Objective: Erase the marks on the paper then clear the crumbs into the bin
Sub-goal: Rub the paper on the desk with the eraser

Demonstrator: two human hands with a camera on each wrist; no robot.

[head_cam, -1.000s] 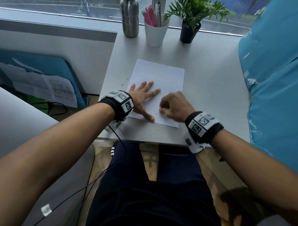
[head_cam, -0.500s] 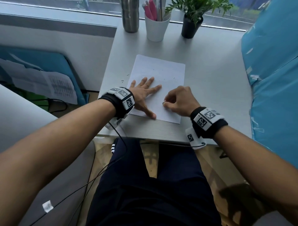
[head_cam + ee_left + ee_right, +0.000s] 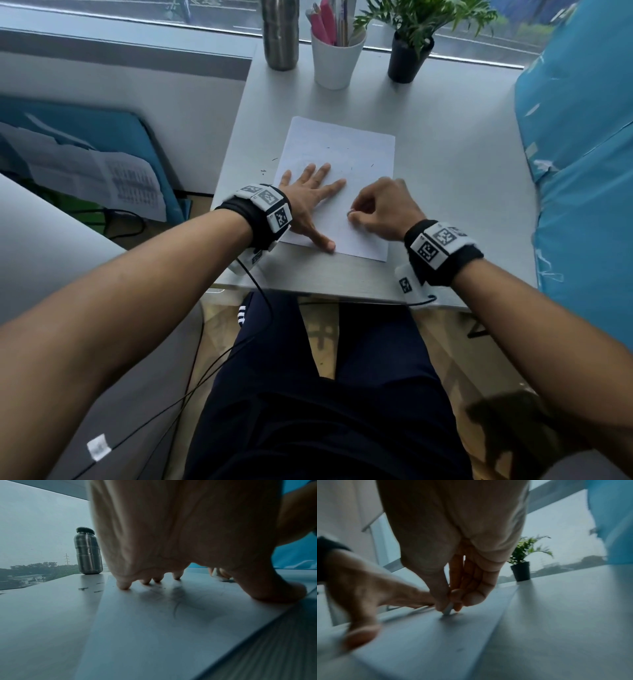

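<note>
The left hand (image 3: 310, 198) lay flat with fingers spread on the paper (image 3: 356, 150), likely to pin the sheet against the bench (image 3: 459, 192) so rubbing would not drag or crease it. The right hand (image 3: 380, 210) pinched a small eraser (image 3: 448, 610) against the paper's near part. Dark crumbs (image 3: 274, 159) lay scattered around; no bin was in view.

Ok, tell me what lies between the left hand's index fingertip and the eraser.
Head view: only bare paper separates the left hand from the eraser pinched in the right hand.
</note>
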